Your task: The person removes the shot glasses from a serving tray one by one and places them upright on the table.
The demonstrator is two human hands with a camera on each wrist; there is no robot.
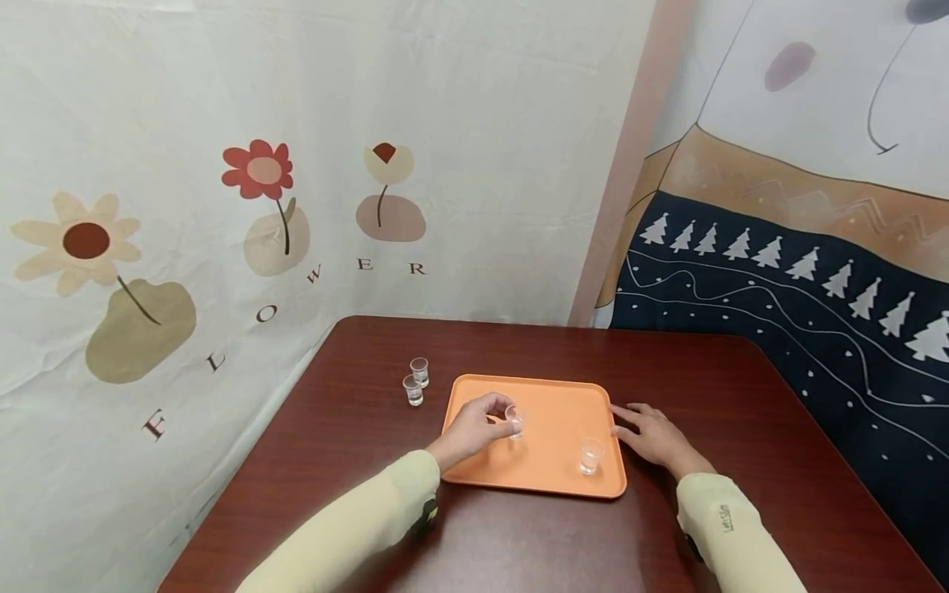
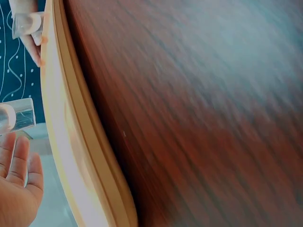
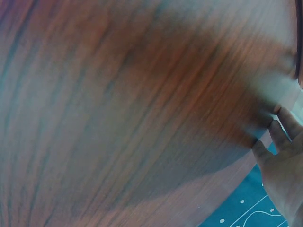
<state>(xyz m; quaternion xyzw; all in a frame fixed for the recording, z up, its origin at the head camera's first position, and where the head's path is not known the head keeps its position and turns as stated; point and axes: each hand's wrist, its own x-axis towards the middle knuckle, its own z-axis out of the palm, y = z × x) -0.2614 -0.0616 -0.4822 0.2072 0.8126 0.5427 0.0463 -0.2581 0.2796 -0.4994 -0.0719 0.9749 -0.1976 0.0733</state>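
Note:
My left hand (image 1: pixel 478 428) pinches a small clear shot glass (image 1: pixel 515 418) between thumb and fingers, over the left-middle part of an orange tray (image 1: pixel 549 403). In the left wrist view that glass (image 2: pixel 21 115) shows just above the curled fingers, close to the tray's rim. A second shot glass (image 1: pixel 590 457) stands upright on the tray near its front right corner. At the tray's right edge my right hand (image 1: pixel 654 438) rests, fingers extended, thumb and fingertips right at the rim. The right wrist view shows its fingertips against the dark tabletop.
Two more shot glasses, a rear one (image 1: pixel 419 371) and a nearer one (image 1: pixel 413 390), stand side by side on the brown wooden table (image 1: pixel 371 469), left of the tray. Printed wall cloths (image 1: pixel 474 165) hang behind the table's far edge and along its right side.

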